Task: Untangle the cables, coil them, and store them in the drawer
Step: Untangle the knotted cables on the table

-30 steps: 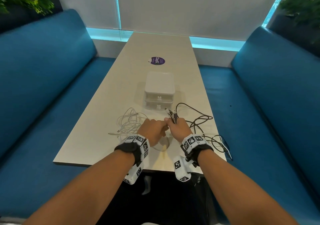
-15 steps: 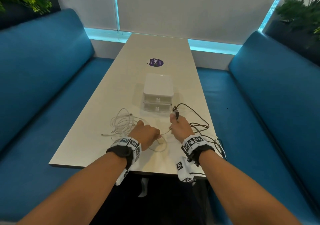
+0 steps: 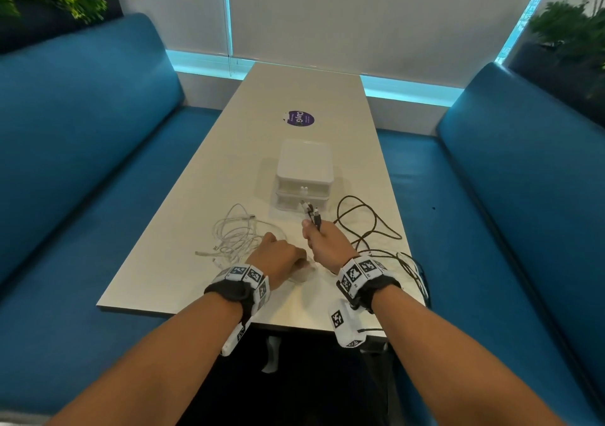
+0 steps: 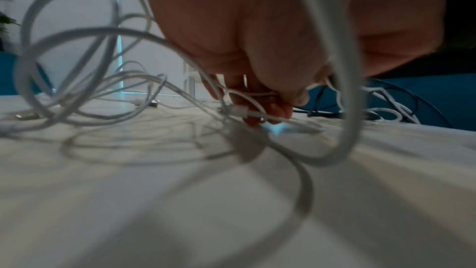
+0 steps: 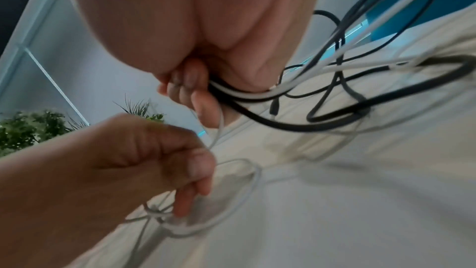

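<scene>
Right hand (image 3: 327, 245) fisted around a bundle of black and white cable ends (image 3: 312, 214), plugs sticking up just in front of the small white two-drawer plastic box (image 3: 304, 172). Left hand (image 3: 278, 258) pinches a thin white cable (image 4: 257, 113), front-left of the box beside the loose white tangle (image 3: 234, 235). Black loops (image 3: 363, 226) lie front-right. Drawers closed.

The white cables (image 3: 234, 239) lie in a loose tangle on the table, left of and nearer than the drawer unit (image 3: 304, 176). The dark cables (image 3: 366, 226) sprawl in loops to its right, plug ends raised before its 2 closed drawers.
</scene>
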Motion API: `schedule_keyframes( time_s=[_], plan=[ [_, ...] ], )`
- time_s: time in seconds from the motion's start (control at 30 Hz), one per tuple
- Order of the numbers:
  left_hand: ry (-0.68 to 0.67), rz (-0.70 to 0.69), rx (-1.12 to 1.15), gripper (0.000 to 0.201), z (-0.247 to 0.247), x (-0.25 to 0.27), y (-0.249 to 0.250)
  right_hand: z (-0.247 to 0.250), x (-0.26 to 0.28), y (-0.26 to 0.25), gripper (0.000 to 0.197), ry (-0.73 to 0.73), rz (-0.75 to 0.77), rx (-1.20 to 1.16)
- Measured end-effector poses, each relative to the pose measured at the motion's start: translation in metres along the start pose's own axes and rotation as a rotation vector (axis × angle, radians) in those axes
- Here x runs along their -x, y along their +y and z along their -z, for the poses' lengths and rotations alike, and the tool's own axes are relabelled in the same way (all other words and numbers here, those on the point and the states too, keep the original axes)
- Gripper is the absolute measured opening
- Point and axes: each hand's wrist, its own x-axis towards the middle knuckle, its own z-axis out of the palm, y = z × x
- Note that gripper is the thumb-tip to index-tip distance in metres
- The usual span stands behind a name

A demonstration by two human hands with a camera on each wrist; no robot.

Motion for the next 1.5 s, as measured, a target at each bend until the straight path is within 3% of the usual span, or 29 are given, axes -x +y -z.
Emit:
schedule_keyframes(
  time_s=[0.13,0.27,0.4,0.5,0.63,0.73,0.83,1.0,1.17,1.27,1.4,1.5],
  plan=[
    [0.029,-0.015,-0.005,0.025,0.005,0.0,-0.019,0.02,0.003,0.013,0.027,-0.034,0.022,0.338],
    [0.034,0.059,-0.005,0.026,0.0,-0.002,-0.038,0.042,0.002,0.037,0.026,0.026,-0.101,0.555],
    [0.043,0.095,-0.039,0.034,0.005,0.0,-0.028,0.043,0.003,0.037,0.037,0.125,-0.166,0.42],
    [0.096,0.076,-0.127,0.035,0.013,-0.002,-0.007,0.03,0.002,0.025,0.039,0.187,-0.103,0.265],
    [0.121,0.06,-0.122,0.029,0.017,-0.005,0.013,0.011,0.005,0.008,0.034,0.103,-0.052,0.215],
    [0.136,0.07,-0.098,0.032,0.017,-0.006,0.011,0.007,0.004,0.006,0.028,-0.009,-0.151,0.01],
    [0.147,0.112,-0.063,0.015,0.017,0.0,0.003,0.009,0.007,0.009,0.026,-0.11,-0.238,-0.069],
    [0.13,0.096,-0.06,0.019,0.022,0.006,-0.002,0.014,0.008,0.012,0.025,-0.081,-0.13,0.135],
    [-0.08,0.164,0.01,0.023,0.02,0.01,-0.025,0.039,0.002,0.033,0.024,0.078,-0.275,0.402],
    [-0.089,0.153,0.014,0.022,0.024,0.008,-0.022,0.038,0.001,0.031,0.03,0.169,-0.302,0.516],
    [-0.046,0.112,0.017,0.024,0.027,0.001,-0.01,0.026,0.006,0.026,0.033,0.258,-0.165,0.568],
    [-0.041,0.084,0.008,0.023,0.028,-0.004,0.002,0.015,0.012,0.024,0.029,0.196,-0.011,0.529]
  ],
)
